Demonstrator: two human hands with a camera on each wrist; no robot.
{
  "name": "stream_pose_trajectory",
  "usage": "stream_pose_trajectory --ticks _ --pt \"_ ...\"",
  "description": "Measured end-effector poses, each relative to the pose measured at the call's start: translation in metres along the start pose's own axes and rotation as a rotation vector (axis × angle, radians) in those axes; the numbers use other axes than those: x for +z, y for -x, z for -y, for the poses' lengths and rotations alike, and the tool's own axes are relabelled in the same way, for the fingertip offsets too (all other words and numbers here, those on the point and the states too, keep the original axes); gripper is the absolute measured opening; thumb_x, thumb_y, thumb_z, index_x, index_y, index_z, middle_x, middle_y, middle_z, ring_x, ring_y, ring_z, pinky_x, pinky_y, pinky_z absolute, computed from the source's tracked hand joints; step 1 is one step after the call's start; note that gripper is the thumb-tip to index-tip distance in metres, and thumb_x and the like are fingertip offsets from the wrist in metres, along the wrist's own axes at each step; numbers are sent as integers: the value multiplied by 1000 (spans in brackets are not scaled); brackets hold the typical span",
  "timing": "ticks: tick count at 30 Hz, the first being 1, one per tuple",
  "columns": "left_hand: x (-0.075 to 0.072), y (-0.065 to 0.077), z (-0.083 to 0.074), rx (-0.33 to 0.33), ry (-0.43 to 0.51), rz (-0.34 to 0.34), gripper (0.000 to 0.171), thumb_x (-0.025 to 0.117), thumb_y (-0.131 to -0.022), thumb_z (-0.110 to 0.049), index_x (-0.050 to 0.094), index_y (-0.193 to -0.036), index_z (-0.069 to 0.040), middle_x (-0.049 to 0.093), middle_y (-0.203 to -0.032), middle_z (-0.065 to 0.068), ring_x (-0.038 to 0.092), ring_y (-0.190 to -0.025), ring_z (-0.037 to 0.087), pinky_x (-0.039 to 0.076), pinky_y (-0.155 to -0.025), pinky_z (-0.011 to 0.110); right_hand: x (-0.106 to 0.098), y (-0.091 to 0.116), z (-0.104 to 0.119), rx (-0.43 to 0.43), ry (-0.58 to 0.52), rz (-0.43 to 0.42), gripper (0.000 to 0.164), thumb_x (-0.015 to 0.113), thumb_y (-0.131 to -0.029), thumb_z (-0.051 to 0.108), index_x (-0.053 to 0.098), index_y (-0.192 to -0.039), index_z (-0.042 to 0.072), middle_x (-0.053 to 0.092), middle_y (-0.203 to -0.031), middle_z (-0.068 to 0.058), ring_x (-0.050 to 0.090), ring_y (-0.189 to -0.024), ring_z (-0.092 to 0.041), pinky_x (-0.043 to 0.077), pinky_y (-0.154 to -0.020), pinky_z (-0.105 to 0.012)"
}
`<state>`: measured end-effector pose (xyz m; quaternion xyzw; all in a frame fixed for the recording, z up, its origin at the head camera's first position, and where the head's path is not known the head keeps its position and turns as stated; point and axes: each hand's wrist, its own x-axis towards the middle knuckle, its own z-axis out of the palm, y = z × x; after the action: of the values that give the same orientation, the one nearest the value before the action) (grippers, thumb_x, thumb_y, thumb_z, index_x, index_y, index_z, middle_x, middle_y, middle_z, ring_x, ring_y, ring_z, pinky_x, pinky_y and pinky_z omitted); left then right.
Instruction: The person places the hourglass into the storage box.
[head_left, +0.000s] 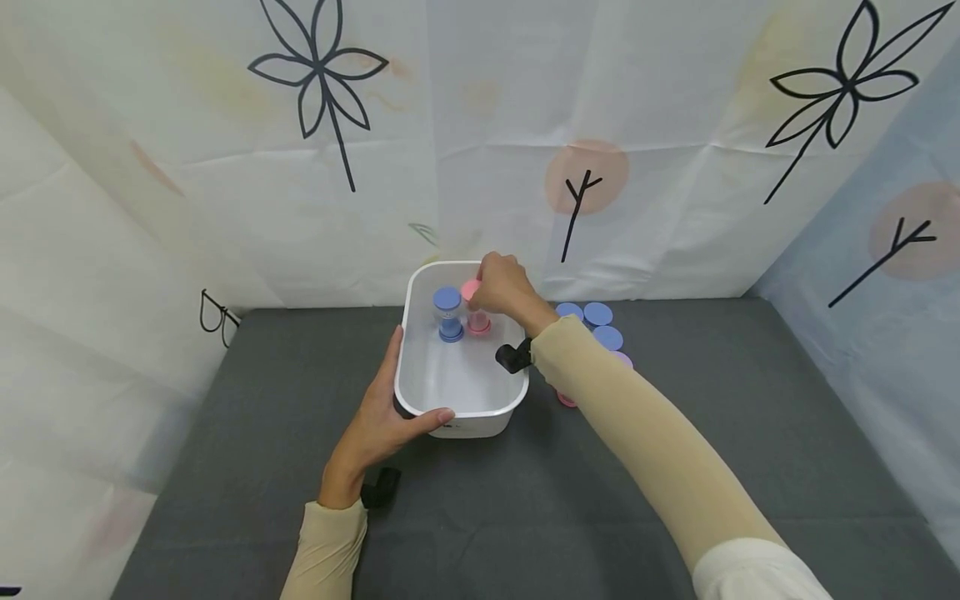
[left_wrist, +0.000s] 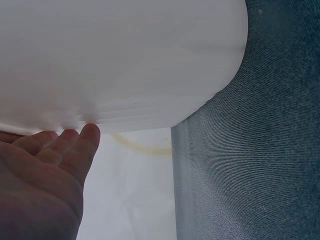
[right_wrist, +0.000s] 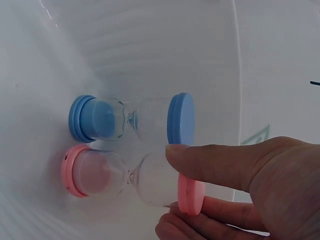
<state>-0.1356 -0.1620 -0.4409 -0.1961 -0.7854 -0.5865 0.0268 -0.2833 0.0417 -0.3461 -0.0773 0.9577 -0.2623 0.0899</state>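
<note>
Pink hourglass (right_wrist: 117, 172): at the centre of the head view, inside the white bin (head_left: 457, 385), upright or nearly so, just beside the blue hourglass (right_wrist: 106, 119). Its base appears to meet the bin floor; full contact cannot be told.

Right hand (head_left: 507, 287): pinches the pink top cap, thumb on one side, fingers on the other. Left hand (head_left: 378, 427): fingers extended against the bin's outer wall, left of centre, thumb lying along the near rim.

Handling (judged): light, rigid throughout. Clear bulbs probably smooth, thin and liable to slip or crack; narrow waist likely the weakest point. Best hold: the cap's edge, as now, with modest pressure. A sideways knock against the blue hourglass is the main risk. Bin looks light, stiff plastic; steadying by wall and rim seems sound.
</note>
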Motion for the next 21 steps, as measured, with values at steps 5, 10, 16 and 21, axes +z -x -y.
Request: stream_pose_trajectory --ticks 5,10,16,21 --pt "0 0 -1 -2 -20 -2 124 90 -77 -20 3 -165 -28 24 -166 8 42 -136 40 37 -105 58 1 -1 1 -26 49 -4 26 84 -75 12 70 -94 0 65 -95 -12 56 -91 -28 47 -75 -37" --pt "0 0 -1 -1 -19 -4 125 91 -76 -20 3 -165 -28 24 -166 5 42 -136 40 38 -104 57 2 -1 1 -28 70 -7 25 84 -76 12 70 -94 0 65 -95 -12 57 -89 -28 47 -74 -36" --pt "0 0 -1 -5 -18 -7 124 91 -76 -20 3 -165 -28 24 -165 7 43 -135 40 39 -103 58 3 -1 2 -31 89 2 21 82 -77 10 70 -92 0 66 -91 -12 56 -84 -27 45 -69 -34" --pt "-1 0 0 -4 -16 -5 125 91 -76 -20 3 -165 -28 24 -166 8 42 -136 40 38 -104 58 4 -2 2 -37 100 2 20 81 -77 9 70 -91 1 66 -91 -11 56 -84 -27 44 -69 -33"
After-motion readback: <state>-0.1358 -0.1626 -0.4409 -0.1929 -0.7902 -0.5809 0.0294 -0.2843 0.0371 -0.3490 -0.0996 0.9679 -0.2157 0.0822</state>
